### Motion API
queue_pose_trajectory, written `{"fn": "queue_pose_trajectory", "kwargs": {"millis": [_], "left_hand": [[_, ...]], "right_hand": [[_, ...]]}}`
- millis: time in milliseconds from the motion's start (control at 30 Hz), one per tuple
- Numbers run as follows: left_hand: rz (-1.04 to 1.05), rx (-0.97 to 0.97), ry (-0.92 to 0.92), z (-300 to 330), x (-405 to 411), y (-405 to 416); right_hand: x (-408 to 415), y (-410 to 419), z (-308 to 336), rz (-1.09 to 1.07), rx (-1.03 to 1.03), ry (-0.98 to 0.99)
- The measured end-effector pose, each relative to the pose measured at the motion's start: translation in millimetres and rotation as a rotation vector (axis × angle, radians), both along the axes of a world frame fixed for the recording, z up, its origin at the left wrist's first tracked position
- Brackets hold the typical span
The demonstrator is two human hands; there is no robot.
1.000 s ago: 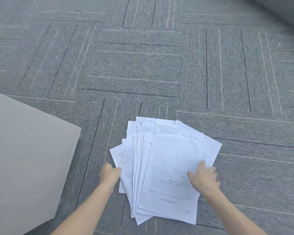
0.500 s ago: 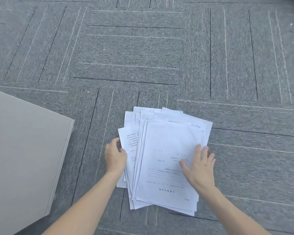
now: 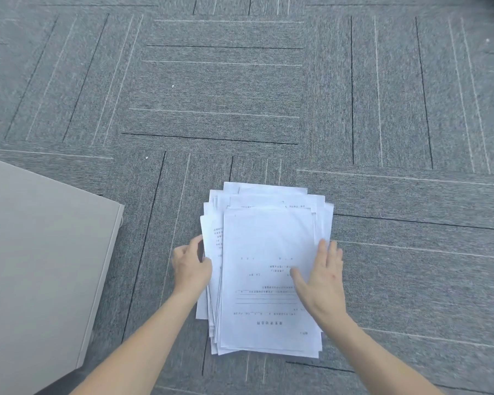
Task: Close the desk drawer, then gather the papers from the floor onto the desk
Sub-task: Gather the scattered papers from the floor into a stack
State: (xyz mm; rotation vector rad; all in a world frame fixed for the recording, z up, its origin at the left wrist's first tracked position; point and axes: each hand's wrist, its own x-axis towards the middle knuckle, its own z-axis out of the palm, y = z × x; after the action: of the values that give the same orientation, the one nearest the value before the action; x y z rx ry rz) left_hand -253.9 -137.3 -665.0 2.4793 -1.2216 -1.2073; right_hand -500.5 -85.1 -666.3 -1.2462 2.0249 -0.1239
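A pile of several white printed papers (image 3: pixel 265 243) lies on the grey carpet in front of me, its sheets nearly squared up. My left hand (image 3: pixel 190 265) presses against the pile's left edge, fingers curled at the sheets. My right hand (image 3: pixel 321 276) lies flat with fingers spread on the top sheet near the right edge. The beige desk top (image 3: pixel 40 266) fills the lower left of the view. No drawer shows.
Grey carpet tiles (image 3: pixel 226 89) with thin light and dark lines cover the floor on all sides of the pile. The desk's corner (image 3: pixel 120 208) stands about a hand's width left of the papers.
The fanned-out sheets have been pushed together into a narrower, tidier pile. My left hand slid in against the left edge and my right hand shifted toward the right edge.
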Motion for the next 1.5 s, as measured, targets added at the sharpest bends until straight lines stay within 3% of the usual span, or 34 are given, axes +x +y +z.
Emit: {"fn": "queue_pose_trajectory", "kwargs": {"millis": [100,267,367,467,733,1000,1133,1233,1367,1500], "left_hand": [[0.015,0.006,0.029,-2.7,-8.9,2.2],[0.085,-0.009,0.063,0.1,-31.6,5.7],[0.217,-0.021,0.155,6.6,-26.5,2.1],[0.298,0.018,0.235,9.8,-19.6,4.0],[0.247,0.085,0.441,10.0,-38.8,14.6],[0.257,0.046,0.619,38.0,-32.7,8.7],[0.261,0.022,0.796,93.3,-28.5,-13.6],[0.25,-0.021,0.915,159.7,-24.8,-33.8],[0.242,-0.154,0.911,273.5,-11.2,-58.9],[0.276,-0.313,0.866,399.4,6.5,-67.7]], "right_hand": [[-0.9,3.1,1.1,-0.024,0.037,0.005],[19.5,2.7,3.5,0.117,0.014,-0.069],[20.8,-1.1,6.3,-0.038,0.011,-0.131],[11.9,-2.2,4.8,-0.19,-0.024,0.008],[17.6,-5.8,4.2,-0.031,0.138,0.007],[-1.4,-20.0,27.3,-0.435,0.233,-0.31],[-8.7,-23.4,29.5,-0.546,0.272,-0.673],[-3.5,-43.2,80.9,-0.559,0.213,-0.854],[2.6,-79.0,194.6,-0.53,0.033,-0.918],[15.0,-110.0,332.8,-0.328,-0.204,-0.923]]}}
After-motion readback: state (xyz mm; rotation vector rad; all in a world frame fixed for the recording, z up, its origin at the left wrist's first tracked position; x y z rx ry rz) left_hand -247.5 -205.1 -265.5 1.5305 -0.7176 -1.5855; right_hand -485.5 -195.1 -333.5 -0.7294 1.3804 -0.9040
